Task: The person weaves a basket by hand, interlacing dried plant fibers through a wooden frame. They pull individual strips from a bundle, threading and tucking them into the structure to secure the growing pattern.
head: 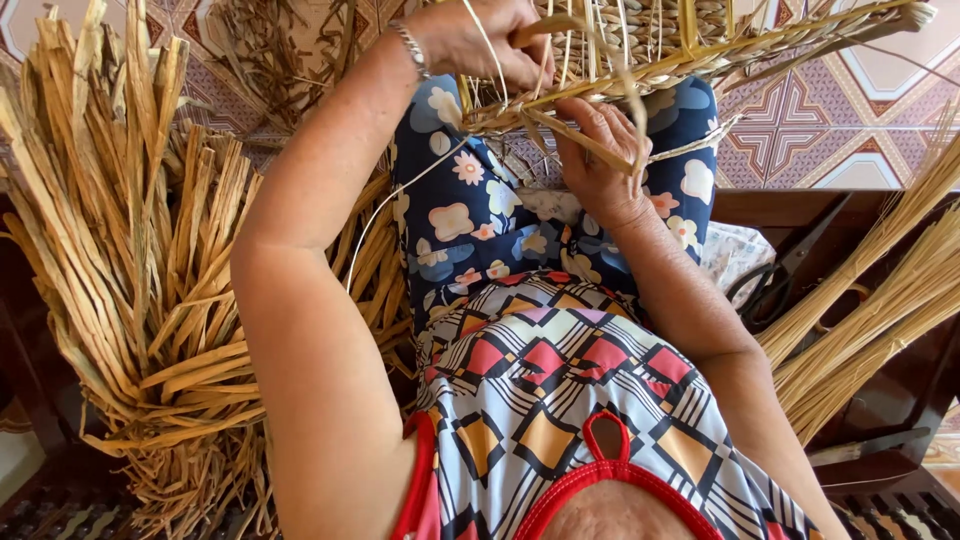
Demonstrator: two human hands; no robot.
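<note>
A woven straw mat (pixel 700 45) rests over my knees at the top of the view, its braided edge running from centre to upper right. My left hand (pixel 485 40), with a metal bracelet on the wrist, grips the mat's edge and a thin pale cord (pixel 400 190) that trails down across my lap. Beneath the edge, my right hand (pixel 600 150) pinches a flat dry straw strip (pixel 575 135). Both hands touch the weaving.
A large heap of dry flat straw strips (pixel 120 270) lies at my left. A bundle of long straw stalks (pixel 870 300) leans at my right. Black scissors (pixel 780 275) lie on the dark wooden seat by my right leg. Patterned tiles (pixel 840 110) cover the floor.
</note>
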